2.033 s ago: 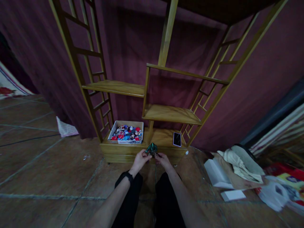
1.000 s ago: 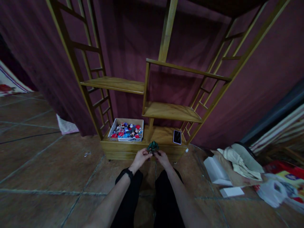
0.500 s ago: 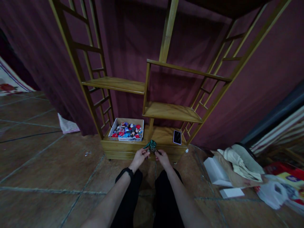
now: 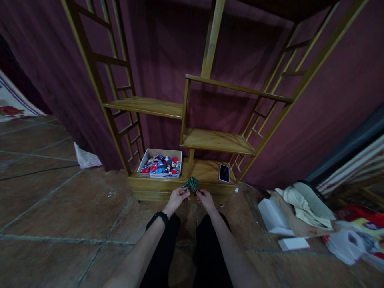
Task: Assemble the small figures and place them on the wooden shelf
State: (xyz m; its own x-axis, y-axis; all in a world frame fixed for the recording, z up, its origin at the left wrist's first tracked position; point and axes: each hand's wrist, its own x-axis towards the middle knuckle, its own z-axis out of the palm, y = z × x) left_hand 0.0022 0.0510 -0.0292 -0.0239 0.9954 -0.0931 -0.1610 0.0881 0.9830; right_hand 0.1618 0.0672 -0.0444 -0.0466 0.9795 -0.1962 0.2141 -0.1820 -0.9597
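Observation:
Between my two hands is a small dark green piece of shiny, patterned material [image 4: 192, 183], too small to tell its exact kind. My left hand [image 4: 177, 198] pinches its lower left side, with thumb and fingers together. On the other side, my right hand [image 4: 206, 199] is closed at its lower right edge. The piece is held in front of the edge of the wooden shelf unit's base [image 4: 162, 191]. Just beyond and to the left, a shallow open box [image 4: 165, 175] sits on the base, full of small red, blue and white items [image 4: 162, 164].
A phone [image 4: 224, 173] lies on the right of the base. Above are wooden shelves [image 4: 219, 141] before a dark red curtain [image 4: 162, 44]. On the tiled floor at right are a white box [image 4: 274, 216], a smaller white box [image 4: 293, 244], a cloth [image 4: 303, 208] and a plastic bag [image 4: 345, 244].
Hardly anything differs. Both hands keep hold of the green piece in the same place, with only a very slight shift of the fingers.

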